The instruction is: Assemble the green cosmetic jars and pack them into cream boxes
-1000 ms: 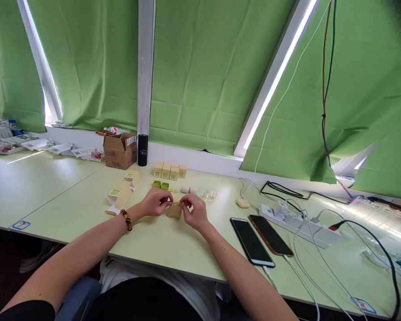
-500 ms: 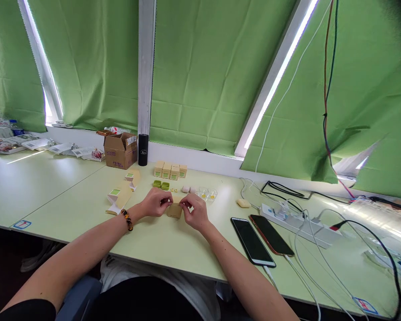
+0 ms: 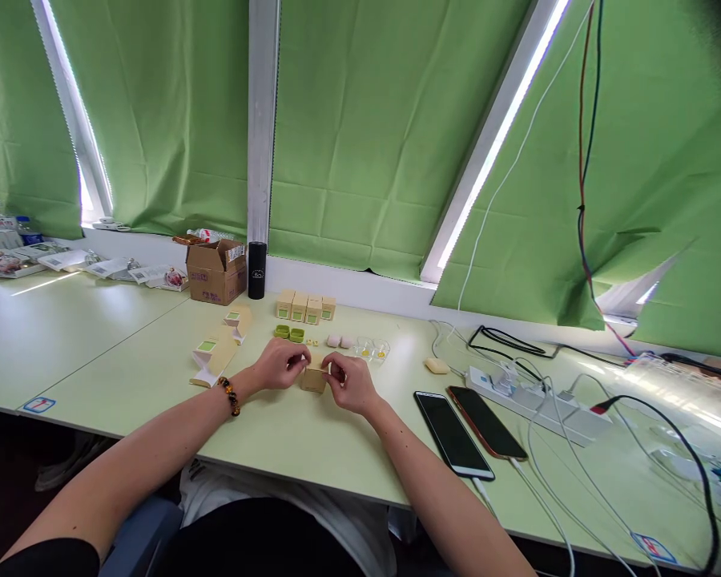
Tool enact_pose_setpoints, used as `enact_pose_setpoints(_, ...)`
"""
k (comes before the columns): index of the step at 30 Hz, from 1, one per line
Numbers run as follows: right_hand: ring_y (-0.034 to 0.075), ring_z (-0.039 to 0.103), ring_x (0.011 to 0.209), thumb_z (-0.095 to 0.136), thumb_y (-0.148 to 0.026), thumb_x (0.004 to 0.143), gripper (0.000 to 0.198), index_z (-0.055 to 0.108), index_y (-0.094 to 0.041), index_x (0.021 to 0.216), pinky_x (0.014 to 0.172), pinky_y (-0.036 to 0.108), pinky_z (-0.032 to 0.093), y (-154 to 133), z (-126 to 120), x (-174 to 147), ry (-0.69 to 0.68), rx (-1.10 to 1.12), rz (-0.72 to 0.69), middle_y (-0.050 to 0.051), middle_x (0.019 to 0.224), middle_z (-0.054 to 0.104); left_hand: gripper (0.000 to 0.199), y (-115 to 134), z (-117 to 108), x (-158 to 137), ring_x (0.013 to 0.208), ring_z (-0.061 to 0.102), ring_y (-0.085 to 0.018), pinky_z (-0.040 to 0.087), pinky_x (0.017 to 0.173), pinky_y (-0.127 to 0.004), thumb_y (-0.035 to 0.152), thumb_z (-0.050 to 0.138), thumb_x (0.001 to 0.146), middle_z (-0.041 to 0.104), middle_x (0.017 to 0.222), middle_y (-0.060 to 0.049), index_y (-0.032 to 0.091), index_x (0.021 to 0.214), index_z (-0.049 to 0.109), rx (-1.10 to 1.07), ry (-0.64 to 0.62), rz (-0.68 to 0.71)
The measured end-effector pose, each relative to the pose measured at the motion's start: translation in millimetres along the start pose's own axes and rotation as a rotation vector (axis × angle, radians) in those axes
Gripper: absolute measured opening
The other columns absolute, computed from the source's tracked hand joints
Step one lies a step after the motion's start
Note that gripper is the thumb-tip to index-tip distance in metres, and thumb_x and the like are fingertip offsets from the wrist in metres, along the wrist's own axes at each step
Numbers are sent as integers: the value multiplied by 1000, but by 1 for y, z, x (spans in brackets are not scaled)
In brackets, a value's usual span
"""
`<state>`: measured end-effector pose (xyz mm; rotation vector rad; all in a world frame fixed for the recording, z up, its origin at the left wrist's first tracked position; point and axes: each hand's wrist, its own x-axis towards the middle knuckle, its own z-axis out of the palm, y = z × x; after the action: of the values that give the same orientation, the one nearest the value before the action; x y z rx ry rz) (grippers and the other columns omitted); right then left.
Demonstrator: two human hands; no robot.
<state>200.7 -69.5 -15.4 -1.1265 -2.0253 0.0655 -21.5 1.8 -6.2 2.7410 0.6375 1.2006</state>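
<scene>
L hand [image 3: 279,365] & R hand [image 3: 352,385] flank sm. tan box [image 3: 313,381], lower ctr of frame; both hands' fingers narrow, nr box top, grip can't tell.

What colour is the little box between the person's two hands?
The small box is light brown, like cardboard; the head view shows it best.

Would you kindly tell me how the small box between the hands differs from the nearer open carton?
The small box is folded into shape; the open carton lies opened out. The open carton also stretches longer than the small box. The open carton shows a green patch; the small box's visible front shows none. Both are tan.
</scene>
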Motion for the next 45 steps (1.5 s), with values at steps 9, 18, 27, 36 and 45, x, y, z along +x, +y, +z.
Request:
enact_pose_setpoints(9,16,56,62,61,-15,77,35,50,-25,109,63,26,34,-1,-9,3,-155,-105,148,-6,69,61,27,-5,4,3,60,62,-19,35,59,-29,15,54,79,73,70,-4,21,90,77,206,-34,-231)
enact_pose_setpoints(18,19,63,79,58,-23,92,17,53,-25,108,61,26,27,21,-7,13,-173,-381,582,0,84,70,19,0,0,5,55,55,-16,32,57,-29,14,53,75,68,61,-2,20,68,70,197,-15,-267)
enact_pose_setpoints(27,20,67,85,75,-33,79,20,63,-26,93,63,27,34,17,-13,14,-406,-352,550,0,91,74,24,0,3,6,62,62,-19,35,58,-30,16,54,77,76,73,-5,21,79,77,243,-94,-346)
enact_pose_setpoints(36,24,69,91,63,-34,92,11,69,-25,94,66,28,38,19,-5,12,-353,-437,540,6,96,76,21,1,3,6,58,59,-18,32,56,-29,16,53,75,73,67,-4,21,69,73,234,-78,-334)
enact_pose_setpoints(45,24,70,85,50,-46,100,31,70,-24,92,64,29,38,25,3,13,-297,-448,599,8,94,76,20,3,4,5,58,59,-17,35,56,-29,15,53,75,72,66,-4,20,67,70,201,-80,-295)
